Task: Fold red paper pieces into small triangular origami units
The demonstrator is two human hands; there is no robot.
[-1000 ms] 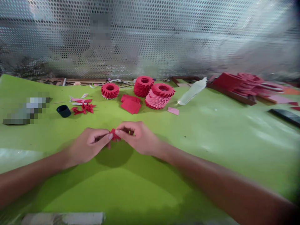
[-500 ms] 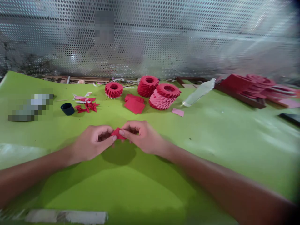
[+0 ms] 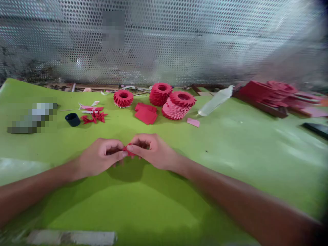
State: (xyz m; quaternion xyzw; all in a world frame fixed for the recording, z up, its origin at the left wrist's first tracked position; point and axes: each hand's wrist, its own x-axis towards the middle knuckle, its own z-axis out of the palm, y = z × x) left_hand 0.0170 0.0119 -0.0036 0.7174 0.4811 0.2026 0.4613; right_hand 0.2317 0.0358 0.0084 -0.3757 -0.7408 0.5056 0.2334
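Observation:
A small folded piece of red paper (image 3: 131, 153) is pinched between my two hands above the green table. My left hand (image 3: 104, 155) grips its left end between thumb and fingers. On its right, my right hand (image 3: 151, 150) has thumb and fingers pressed on the paper and covers much of it. Beyond the hands lie flat red paper pieces (image 3: 146, 113) in a loose stack. Folded red paper pieces (image 3: 94, 117) with pointed tips lie to the left, close to a dark blue ring-shaped object (image 3: 72, 119).
Spiky red and pink folded-paper rings (image 3: 179, 104) stand at the back, beside a smaller red ring (image 3: 123, 98). A translucent tube (image 3: 215, 101) and a pink paper slip (image 3: 193, 122) lie right of them. Red paper (image 3: 269, 93) is piled in a brown tray. Perforated metal sheeting rises behind.
The red paper showed as a peaked flap between the hands; now it looks smaller, folded down under my right thumb. Both hands stay in nearly the same place.

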